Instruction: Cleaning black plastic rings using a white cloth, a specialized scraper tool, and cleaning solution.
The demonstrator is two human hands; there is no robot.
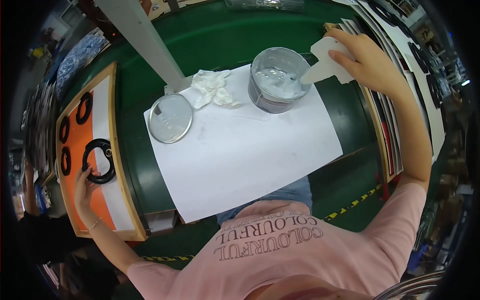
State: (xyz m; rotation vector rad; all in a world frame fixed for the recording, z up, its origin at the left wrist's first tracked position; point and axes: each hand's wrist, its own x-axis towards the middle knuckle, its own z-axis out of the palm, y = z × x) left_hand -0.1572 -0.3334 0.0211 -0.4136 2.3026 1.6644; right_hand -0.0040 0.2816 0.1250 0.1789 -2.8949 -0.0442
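Note:
My left hand [84, 186] grips the lower edge of a glossy black ring [90, 147] with a small brass-coloured fitting, above a wood-framed tray [131, 200] at the left. My right hand [367, 62] pinches a flat white card scraper [325, 61] with a cut-out outline. Its narrow tip points into a clear round tub [272, 105] at the back of the table. Pale, glossy paste [280, 82] lies inside the tub. A round lid with a metallic rim [170, 119] and a crumpled white cloth [211, 89] lie to the tub's left.
A white sheet [240, 160] covers the middle of the green table [205, 37]. Smaller black rings [84, 108] sit on the tray's orange panel [100, 200]. A pale post [142, 40] rises behind the lid. Stacked boards [427, 112] with black rings stand at the right.

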